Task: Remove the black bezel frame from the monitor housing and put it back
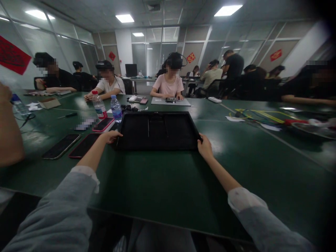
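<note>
A wide black tray-like panel (181, 131) with a raised rim lies in front of me over the green table (162, 185). My left hand (113, 137) grips its left edge, fingers partly hidden at the rim. On the opposite side, my right hand (205, 146) is closed on the right edge, thumb on top. Two thin light lines run across the panel's dark inside. Just beyond its left corner stands a clear water bottle (116, 110) with a blue cap.
Left of the panel are a red-capped bottle (99, 106), a black phone (61, 146), a red-edged phone (85, 146) and a pink-edged phone (104, 124). Another person's arm (9, 129) is at far left. Yellow cables (265, 116) lie right. People sit across the table.
</note>
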A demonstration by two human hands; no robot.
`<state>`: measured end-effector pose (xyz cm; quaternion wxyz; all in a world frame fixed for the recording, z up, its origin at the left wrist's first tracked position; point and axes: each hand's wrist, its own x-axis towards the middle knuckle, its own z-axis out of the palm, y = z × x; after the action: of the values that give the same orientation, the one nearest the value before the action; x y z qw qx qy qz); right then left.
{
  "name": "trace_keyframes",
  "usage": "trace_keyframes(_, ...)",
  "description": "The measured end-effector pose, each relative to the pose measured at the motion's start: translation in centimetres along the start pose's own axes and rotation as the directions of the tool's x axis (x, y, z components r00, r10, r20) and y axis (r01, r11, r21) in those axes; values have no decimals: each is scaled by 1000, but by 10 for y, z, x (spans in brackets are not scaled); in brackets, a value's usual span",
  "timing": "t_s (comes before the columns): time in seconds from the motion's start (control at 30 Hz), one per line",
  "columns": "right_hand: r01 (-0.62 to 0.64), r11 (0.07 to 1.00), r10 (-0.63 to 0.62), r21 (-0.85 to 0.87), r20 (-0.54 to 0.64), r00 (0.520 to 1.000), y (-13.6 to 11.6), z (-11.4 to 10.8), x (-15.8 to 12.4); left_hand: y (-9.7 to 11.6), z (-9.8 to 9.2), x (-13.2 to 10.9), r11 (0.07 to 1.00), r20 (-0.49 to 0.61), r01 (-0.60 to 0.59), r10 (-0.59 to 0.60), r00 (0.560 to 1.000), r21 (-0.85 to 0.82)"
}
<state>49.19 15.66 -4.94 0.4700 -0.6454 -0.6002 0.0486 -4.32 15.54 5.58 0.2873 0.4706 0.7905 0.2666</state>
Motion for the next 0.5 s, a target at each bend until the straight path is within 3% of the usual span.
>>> trace_keyframes(0.07, -11, 1000, 11, -5, 2, 1000, -1, -1, -1, 1, 7, 3, 996, 21, 18, -20, 1000, 91)
trace_keyframes(0.27, -15, 1000, 15, -1, -9, 1000, 0, -1, -1, -25, 36, -2, 973, -144, -113, 143, 979, 200)
trace_keyframes(0.37, -33, 999, 33, -11, 7, 999, 0, -2, 0, -37, 39, -3, 954, -127, -179, 214, 969, 241)
trace_keyframes(0.5, -35, 999, 35, -17, 15, 999, -1, -3, 2, -36, 37, -6, 942, -115, -162, 203, 972, 294)
